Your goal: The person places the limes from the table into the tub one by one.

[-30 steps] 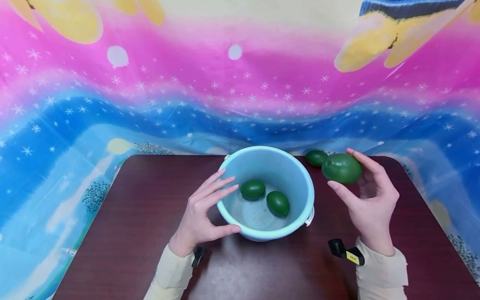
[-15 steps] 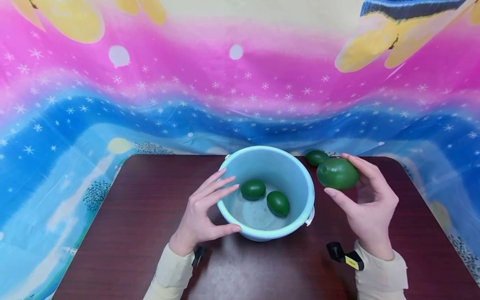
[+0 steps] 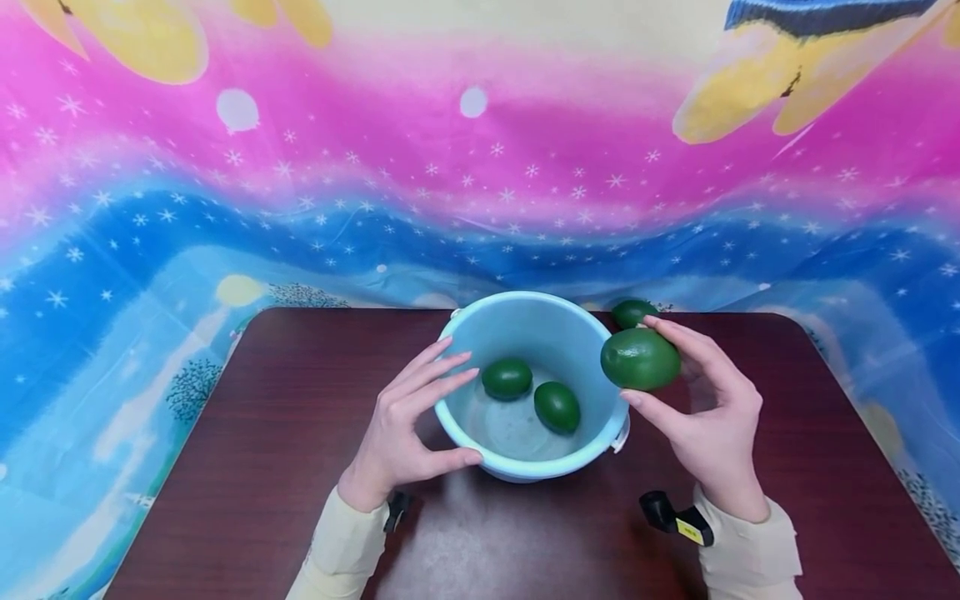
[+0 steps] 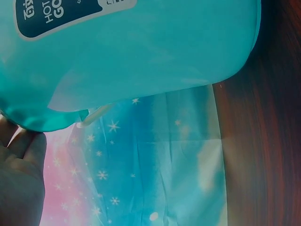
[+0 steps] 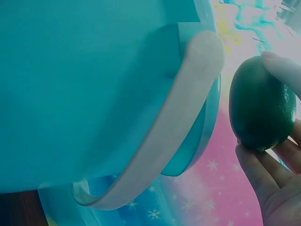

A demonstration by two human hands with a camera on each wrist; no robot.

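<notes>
A light blue bucket (image 3: 525, 467) stands on the table with two dark green avocados inside, one to the left (image 3: 507, 379) and one to the right (image 3: 557, 407). At its left rim rests my left hand (image 3: 401, 425), fingers straight and spread, thumb at the front. The left wrist view shows those fingers (image 4: 33, 150) against the rim. My right hand (image 3: 712, 408) grips another avocado (image 3: 640, 359) between thumb and fingers, level with the bucket's right rim, overlapping it in the head view. In the right wrist view that avocado (image 5: 261, 103) is beside the bucket's handle (image 5: 174, 103).
One more avocado (image 3: 632, 313) lies at the table's back edge, partly hidden behind the held one. The dark reddish-brown table (image 3: 300, 400) ends at a colourful printed cloth backdrop (image 3: 480, 200). The bucket's white handle hangs down on its right side.
My right hand has moved left and slightly down with the avocado, from right of the bucket to its right rim. The left hand and the bucket have stayed in place.
</notes>
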